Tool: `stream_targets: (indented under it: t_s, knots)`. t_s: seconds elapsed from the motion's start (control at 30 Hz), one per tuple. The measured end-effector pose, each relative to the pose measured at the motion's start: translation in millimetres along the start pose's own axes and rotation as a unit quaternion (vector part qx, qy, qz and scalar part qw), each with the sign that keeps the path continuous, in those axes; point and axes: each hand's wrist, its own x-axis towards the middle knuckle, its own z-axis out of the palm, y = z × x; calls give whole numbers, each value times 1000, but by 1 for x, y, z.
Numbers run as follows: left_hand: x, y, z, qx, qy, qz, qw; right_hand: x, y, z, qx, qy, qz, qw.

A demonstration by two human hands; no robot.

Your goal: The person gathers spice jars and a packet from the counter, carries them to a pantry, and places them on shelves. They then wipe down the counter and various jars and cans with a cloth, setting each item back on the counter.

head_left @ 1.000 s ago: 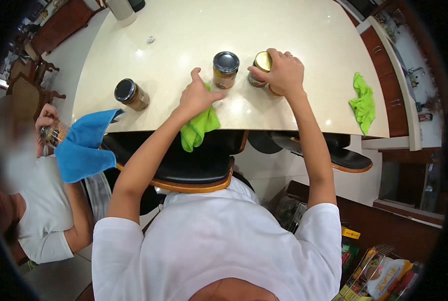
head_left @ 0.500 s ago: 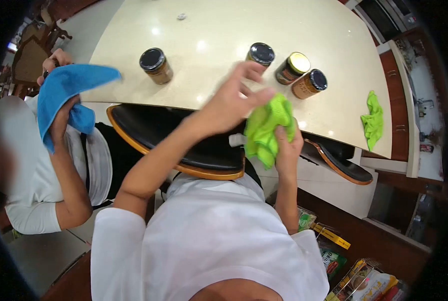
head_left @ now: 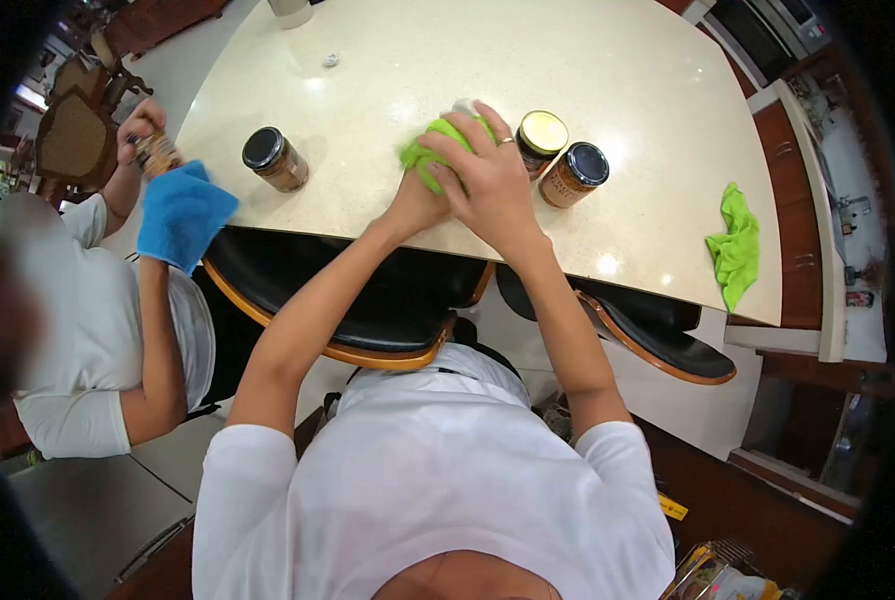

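My right hand [head_left: 492, 180], with a ring on one finger, curls over a crumpled lime-green cloth [head_left: 457, 130] above the table near its front edge. Under it, my left hand [head_left: 419, 203] reaches up to the cloth; its fingers are hidden. Whatever the cloth covers does not show. Just right of my hands stand a gold-lidded jar [head_left: 544, 132] and a black-lidded jar [head_left: 579, 170], both upright. Another black-lidded jar [head_left: 277, 160] stands apart on the left.
On the left, a co-worker holds a jar [head_left: 157, 155] and a blue cloth [head_left: 187, 215]. A second green cloth [head_left: 735, 248] lies at the right of the pale table [head_left: 657, 230]. Black chairs [head_left: 367, 300] stand at the front edge. A small whitish object [head_left: 330, 60] lies farther back.
Both hands have come together over the table, bringing the green cloth up and forward. One black-lidded jar beside the gold-lidded one no longer shows. The co-worker's blue cloth has shifted, revealing a jar.
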Motion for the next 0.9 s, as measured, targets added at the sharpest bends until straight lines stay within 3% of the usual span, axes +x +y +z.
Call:
stream_targets:
  t_s: [0.07, 0.1, 0.13, 0.17, 0.23, 0.3, 0.37, 0.4, 0.43, 0.47, 0.5, 0.53, 0.6, 0.63, 0.67, 0.7, 0.77, 0.8, 0.83, 0.9]
  knots:
    - [-11, 20, -7, -34, 13, -23, 999, 14, 6, -3, 40, 8, -23, 999]
    - [-18, 35, -17, -147, -5, -83, 986, 24, 19, -6, 286, -77, 189, 936]
    - [-23, 50, -26, -257, -20, -138, 956, 29, 25, -6, 496, -156, 378, 766]
    - [-27, 61, -30, -251, -14, -139, 958, 23, 20, -2, 503, -159, 372, 764]
    - [-22, 77, -38, -291, 18, -124, 948, -1, 6, 10, 557, -27, 299, 774]
    - [-21, 81, -46, -340, 33, -129, 931, -24, -29, 6, 498, 102, 337, 793]
    - [-21, 67, -47, -479, 125, -223, 840, -48, -52, -1, 433, 100, 244, 862]
    - [-21, 60, -49, -490, 98, -204, 842, -46, -51, -3, 439, 98, 244, 859]
    - [-21, 59, -57, -547, 21, -191, 814, -36, -48, -9, 329, 71, 122, 934]
    - [-23, 66, -49, -507, 86, -202, 834, -24, -43, -15, 205, 44, -3, 978]
    - [-23, 75, -40, -464, 148, -208, 848, -8, -35, -16, 208, 51, -39, 976]
    - [-21, 82, -39, -464, 143, -207, 849, 10, -26, -14, 288, 61, -14, 956]
    - [-18, 97, -36, -578, 105, -191, 786, 24, -14, -10, 365, 70, 14, 928]
    - [-19, 94, -33, -578, 101, -192, 787, 26, -10, -8, 514, 28, 192, 835]
    - [-20, 86, -33, -537, 95, -180, 819, 28, -8, -7, 632, -12, 354, 689]
    - [-17, 81, -34, -494, 89, -164, 849, 23, -14, -7, 632, -7, 351, 690]
    - [-16, 81, -37, -513, 90, -158, 839, -4, -35, -8, 506, 112, 224, 825]
    - [-17, 79, -38, -544, 82, -160, 819, -17, -36, -12, 407, 86, 155, 896]
    - [-18, 77, -38, -575, 73, -162, 799, -16, -38, -17, 407, 87, 157, 896]
    - [-23, 75, -33, -535, 87, -166, 824, -12, -41, -31, 184, 33, -58, 981]
